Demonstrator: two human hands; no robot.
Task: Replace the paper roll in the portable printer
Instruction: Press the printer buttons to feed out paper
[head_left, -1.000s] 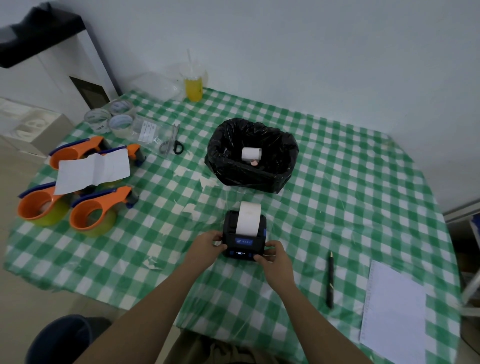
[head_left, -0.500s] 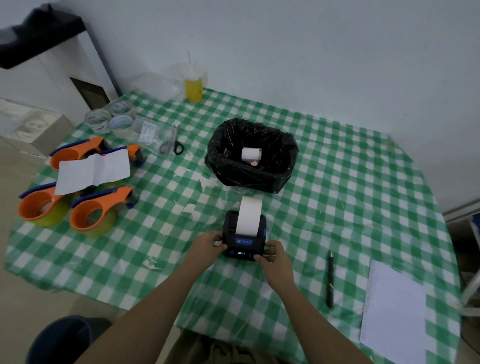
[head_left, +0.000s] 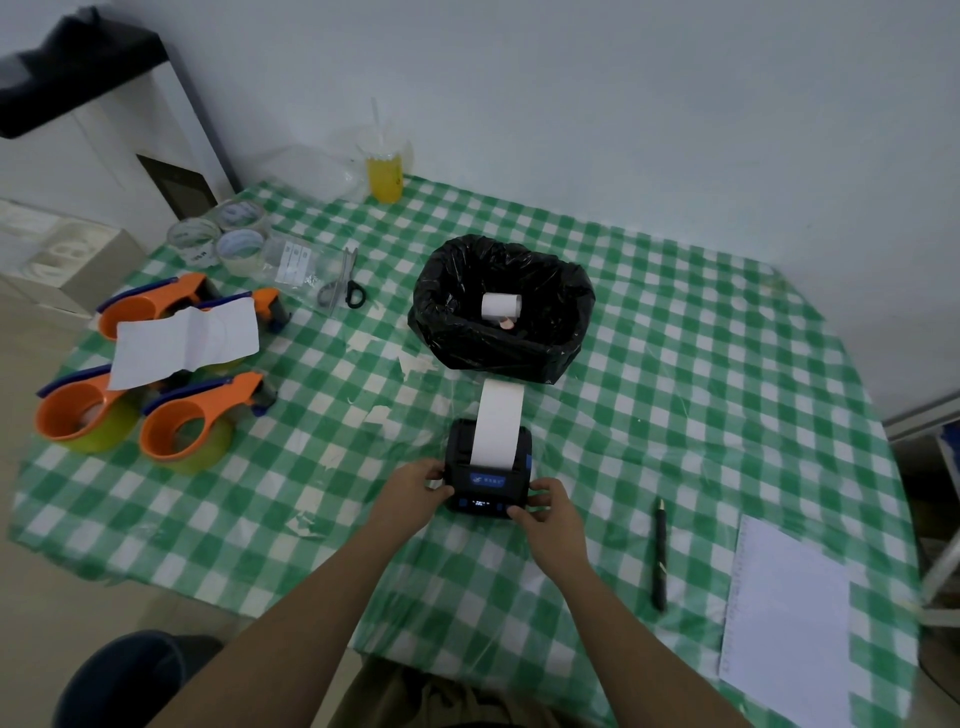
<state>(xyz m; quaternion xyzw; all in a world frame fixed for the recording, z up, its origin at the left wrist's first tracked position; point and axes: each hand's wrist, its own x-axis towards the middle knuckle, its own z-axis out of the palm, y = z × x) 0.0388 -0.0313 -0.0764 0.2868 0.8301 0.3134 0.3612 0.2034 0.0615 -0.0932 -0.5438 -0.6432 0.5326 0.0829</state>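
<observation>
While a white paper strip (head_left: 497, 422) stands out of its top slot and reaches toward the back of the worktop (head_left: 675, 364), the small black portable printer (head_left: 488, 470) sits near the front edge of the green-checked cloth, held from both sides. The left hand (head_left: 415, 488) presses against the printer's left flank, its fingers (head_left: 435, 470) curled onto the casing, and the right hand (head_left: 550, 512) grips the right front corner, thumb on the front face near the lit display. Just behind the printer stands a bin lined with a black bag (head_left: 501, 312); inside it lies a small white paper roll (head_left: 500, 305) with a brownish piece beside it. To the right of the printer, well apart, a dark pen (head_left: 660, 553) lies lengthwise, and further right a white sheet (head_left: 789, 618) rests at the cloth's edge. On the left are orange tape dispensers (head_left: 182, 421), one partly covered by a creased paper (head_left: 187, 340), with scissors (head_left: 343, 286) and clear tape rolls (head_left: 218, 239) behind them.
</observation>
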